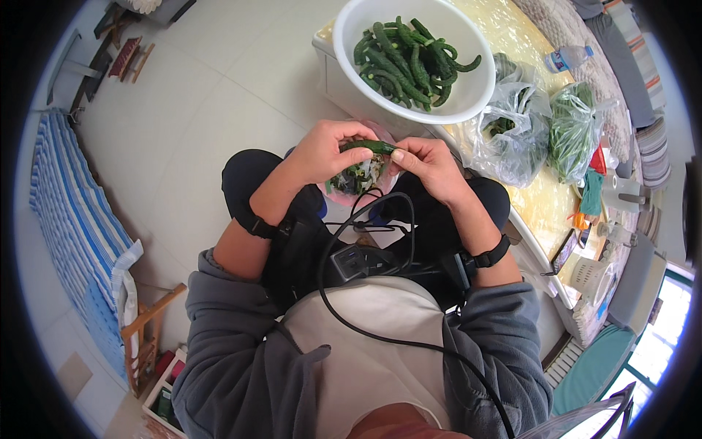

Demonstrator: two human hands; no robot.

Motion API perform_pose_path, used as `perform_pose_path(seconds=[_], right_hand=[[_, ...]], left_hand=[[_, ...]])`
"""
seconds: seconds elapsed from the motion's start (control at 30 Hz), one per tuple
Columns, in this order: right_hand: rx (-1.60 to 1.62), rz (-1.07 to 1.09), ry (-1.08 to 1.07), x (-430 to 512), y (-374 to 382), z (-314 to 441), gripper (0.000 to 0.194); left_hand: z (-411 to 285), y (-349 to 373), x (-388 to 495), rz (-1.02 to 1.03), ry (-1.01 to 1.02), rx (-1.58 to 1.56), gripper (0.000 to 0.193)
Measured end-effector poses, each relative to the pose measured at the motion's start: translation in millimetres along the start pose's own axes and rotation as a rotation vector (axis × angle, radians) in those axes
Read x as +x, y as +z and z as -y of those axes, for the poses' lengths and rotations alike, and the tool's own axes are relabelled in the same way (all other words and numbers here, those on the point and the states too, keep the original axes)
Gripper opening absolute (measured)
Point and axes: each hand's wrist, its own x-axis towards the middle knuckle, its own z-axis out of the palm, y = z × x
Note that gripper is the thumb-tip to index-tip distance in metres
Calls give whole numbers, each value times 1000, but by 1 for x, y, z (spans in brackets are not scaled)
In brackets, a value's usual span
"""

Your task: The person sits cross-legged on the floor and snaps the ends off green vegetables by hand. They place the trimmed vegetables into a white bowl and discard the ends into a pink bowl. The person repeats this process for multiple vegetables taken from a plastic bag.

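Note:
Between my hands is a dark green cucumber (368, 146), lying roughly level. My left hand (330, 151) grips one end, with its thumb along the near side. At the other end, the thumb and fingers of my right hand (429, 164) pinch the tip. Directly below is a pink-lined waste bin (335, 196) holding scraps and peelings (359, 176), partly hidden by my hands. Beyond my hands, a large white plastic basin (341, 57) holds many bumpy, curved cucumbers (408, 60).
The basin rests at the corner of a table with a yellow glossy cover (502, 24). Plastic bags of vegetables (507, 129) (573, 129) and a water bottle (569, 58) stand on it. A black cable (323, 280) loops across my lap. A wooden chair (148, 324) is at left.

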Motion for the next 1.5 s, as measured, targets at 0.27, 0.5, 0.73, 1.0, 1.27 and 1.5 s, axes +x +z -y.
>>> perform_pose_path(seconds=[0.27, 0.5, 0.73, 1.0, 1.27, 1.5], right_hand=[[424, 149, -20, -4, -1, 0, 34], [343, 90, -146, 4, -2, 4, 29], [-397, -151, -350, 8, 14, 5, 34], [-630, -188, -304, 12, 29, 14, 13], [-715, -240, -324, 14, 36, 7, 9], [-725, -362, -459, 18, 40, 1, 7]], left_hand=[[2, -7, 4, 132, -108, -436, 26], [9, -14, 9, -202, -36, -641, 27], [8, -10, 13, -365, -34, -533, 28], [8, -5, 12, -330, -18, -502, 28], [8, -3, 12, -314, -30, -525, 30], [7, -3, 12, -305, -21, -544, 31]])
